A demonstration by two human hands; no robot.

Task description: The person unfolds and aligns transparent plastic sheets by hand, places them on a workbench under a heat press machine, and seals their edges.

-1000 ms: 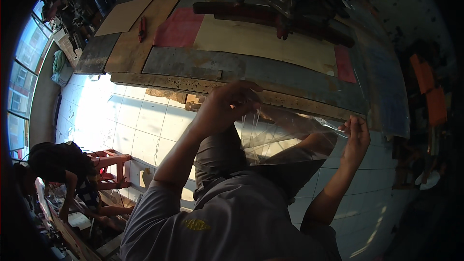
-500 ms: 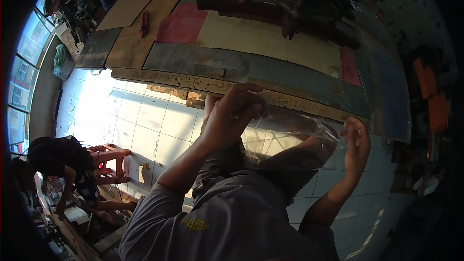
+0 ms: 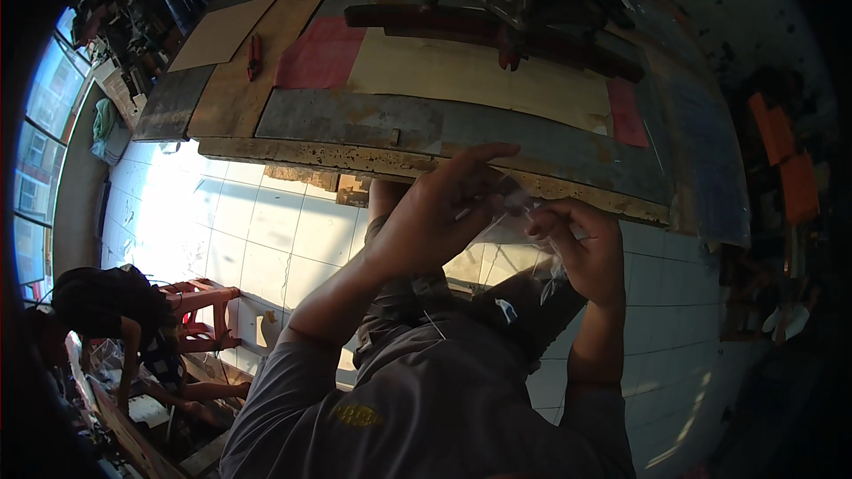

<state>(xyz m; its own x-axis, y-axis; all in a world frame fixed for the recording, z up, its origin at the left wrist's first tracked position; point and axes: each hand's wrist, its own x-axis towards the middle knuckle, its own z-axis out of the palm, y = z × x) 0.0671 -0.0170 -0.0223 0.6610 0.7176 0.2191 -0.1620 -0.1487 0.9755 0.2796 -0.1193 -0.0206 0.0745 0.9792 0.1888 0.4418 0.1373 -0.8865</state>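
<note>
Looking at the head view, the only one: two hands up in front of the chest, both working one clear plastic bag (image 3: 510, 229).

Left hand (image 3: 435, 213): fingers bent over the top of the bag, thumb side underneath, grip pressed together on the film. Forearm comes up from the grey sleeve at lower left.

Right hand (image 3: 581, 248): fingers curled in, grip pinching the bag's right edge. The two hands are close, with the bag bunched between them. Cannot tell whether anything is inside the bag.

Bag position: held in the air just below the near edge of the counter (image 3: 373, 160), above the person's lap, not touching the counter.

On the counter: one patchwork top of wood, grey sheet and two red patches, the bigger red patch (image 3: 319, 53) at upper left, the smaller one far right. One small red-handled tool (image 3: 255, 55) lies just left of the bigger patch. One dark machine (image 3: 497, 13) sits along the back; detail too dark to read.

Floor (image 3: 213, 222): white tiles, bright glare at left.

One other person (image 3: 115, 319) crouches at lower left, beside one red stool (image 3: 206, 297), well apart from the hands.

Windows (image 3: 40, 151) run down the left rim.
</note>
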